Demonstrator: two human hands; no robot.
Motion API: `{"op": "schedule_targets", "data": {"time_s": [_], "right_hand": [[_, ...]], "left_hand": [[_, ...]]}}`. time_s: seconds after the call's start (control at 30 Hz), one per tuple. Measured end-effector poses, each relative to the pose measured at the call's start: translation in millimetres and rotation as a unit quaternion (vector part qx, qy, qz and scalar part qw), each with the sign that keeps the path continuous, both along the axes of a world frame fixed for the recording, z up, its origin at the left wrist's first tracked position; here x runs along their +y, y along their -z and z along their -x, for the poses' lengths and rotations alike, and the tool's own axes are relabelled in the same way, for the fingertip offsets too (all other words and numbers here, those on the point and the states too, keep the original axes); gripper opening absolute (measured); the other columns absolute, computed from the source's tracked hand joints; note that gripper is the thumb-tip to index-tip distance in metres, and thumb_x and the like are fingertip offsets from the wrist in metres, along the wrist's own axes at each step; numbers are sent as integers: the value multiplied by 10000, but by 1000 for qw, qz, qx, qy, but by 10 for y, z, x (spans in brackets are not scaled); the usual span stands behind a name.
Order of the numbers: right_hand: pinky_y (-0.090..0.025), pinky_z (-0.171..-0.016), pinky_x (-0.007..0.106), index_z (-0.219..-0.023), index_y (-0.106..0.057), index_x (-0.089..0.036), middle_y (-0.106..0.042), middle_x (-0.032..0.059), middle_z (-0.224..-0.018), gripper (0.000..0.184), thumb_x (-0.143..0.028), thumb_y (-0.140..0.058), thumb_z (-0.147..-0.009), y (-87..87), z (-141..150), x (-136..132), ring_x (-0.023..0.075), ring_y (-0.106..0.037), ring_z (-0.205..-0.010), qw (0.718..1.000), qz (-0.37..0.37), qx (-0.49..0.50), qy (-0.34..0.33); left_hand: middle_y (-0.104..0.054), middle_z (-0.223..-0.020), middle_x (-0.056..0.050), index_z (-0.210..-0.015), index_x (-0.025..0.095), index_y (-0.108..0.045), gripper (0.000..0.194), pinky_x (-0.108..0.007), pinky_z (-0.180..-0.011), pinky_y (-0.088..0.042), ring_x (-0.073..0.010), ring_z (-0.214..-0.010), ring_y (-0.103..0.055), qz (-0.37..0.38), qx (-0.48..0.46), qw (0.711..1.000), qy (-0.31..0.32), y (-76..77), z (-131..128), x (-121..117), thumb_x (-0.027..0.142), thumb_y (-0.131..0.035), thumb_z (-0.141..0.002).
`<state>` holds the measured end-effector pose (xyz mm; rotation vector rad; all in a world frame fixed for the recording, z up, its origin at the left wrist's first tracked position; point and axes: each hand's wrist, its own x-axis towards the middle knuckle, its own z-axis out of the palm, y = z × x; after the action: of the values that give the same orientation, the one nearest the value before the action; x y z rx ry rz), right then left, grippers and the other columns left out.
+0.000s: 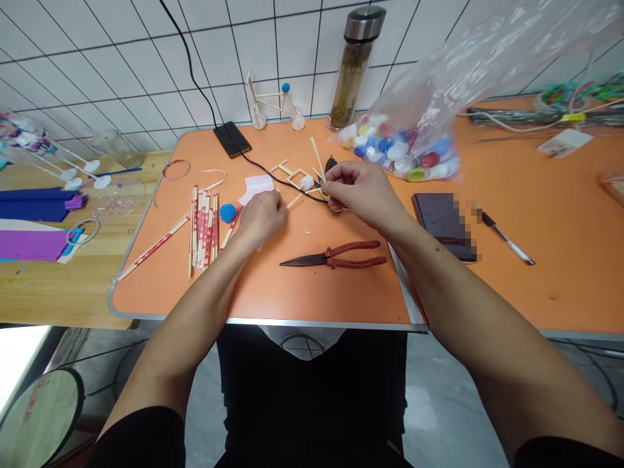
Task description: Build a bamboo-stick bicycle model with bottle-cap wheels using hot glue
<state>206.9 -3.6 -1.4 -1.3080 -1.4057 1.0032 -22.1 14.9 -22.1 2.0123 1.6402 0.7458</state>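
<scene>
My right hand (pixel 358 195) pinches a thin wooden stick (pixel 318 156) that points up and away, over the middle of the orange table. Just left of its fingertips lie a small white bottle cap (pixel 307 182) and a little frame of joined sticks (pixel 296 175). Something dark with yellow handles is partly hidden behind those fingers. My left hand (pixel 266 218) is closed, its fingers curled beside a pink paper (pixel 257 187); whatever they hold is hidden. To its left are a blue bottle cap (pixel 227 212) and several paper-wrapped chopsticks (pixel 205 227). Red-handled long-nose pliers (pixel 334 254) lie nearer me.
A stick-built bicycle model (pixel 277 101) stands by the tiled wall, left of a tea bottle (pixel 355 68). A black cable crosses near a phone (pixel 233 140). A plastic bag (pixel 404 140) holds bottle caps. Rightward lie a dark notebook-like object (pixel 441 224) and pen (pixel 508 239).
</scene>
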Motion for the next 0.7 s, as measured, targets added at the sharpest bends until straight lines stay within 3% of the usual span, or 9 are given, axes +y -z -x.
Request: {"op": "schedule_targets", "data": {"time_s": [0.1,0.17,0.27,0.4,0.53,0.7], "right_hand": [[-520,-556,289,-789,-745,-205,-719,22,-658,135,-183,-876,-810,8,17,-6,168,-666,-582,1000,-2,23,3],[-538,-573,281,-791,-769,-189,-737,33,-677,111,-171,-878,-798,12,27,-13,163,-680,-599,1000,1,30,1],[-536,-576,265,-801,-790,-173,-747,41,-681,88,-159,-877,-798,12,39,-24,152,-681,-593,999,7,33,0],[-545,-569,237,-802,-775,-172,-753,29,-677,111,-135,-877,-777,-10,63,-44,130,-681,-572,998,25,53,3],[-554,-556,198,-814,-775,-166,-745,3,-668,134,-107,-884,-761,-40,123,-72,103,-672,-556,996,55,74,8],[-584,-563,188,-821,-773,-165,-740,-14,-663,164,-33,-860,-778,-37,195,-78,107,-709,-562,994,73,81,31]], "left_hand": [[-679,-718,-48,-675,227,-645,251,-303,-632,-338,-170,-636,-494,25,-215,976,-11,-75,40,53,142,-746,-889],[-728,-719,-41,-759,212,-703,159,-263,-562,-352,-131,-563,-499,91,-362,927,-18,-128,50,71,165,-784,-887],[-761,-711,-29,-932,182,-778,151,-226,-538,-429,-108,-532,-575,150,-474,867,-38,-179,44,74,87,-839,-831],[-786,-741,-35,-931,142,-788,108,-216,-617,-567,-104,-585,-691,188,-509,838,-48,-199,22,55,67,-843,-875],[-850,-840,-55,-873,158,-737,137,-207,-702,-633,-129,-715,-806,201,-499,842,-36,-198,-16,4,158,-863,-928],[-882,-894,-58,-901,186,-717,181,-247,-763,-662,-175,-809,-855,188,-502,844,-21,-116,-88,-29,212,-896,-890]]}}
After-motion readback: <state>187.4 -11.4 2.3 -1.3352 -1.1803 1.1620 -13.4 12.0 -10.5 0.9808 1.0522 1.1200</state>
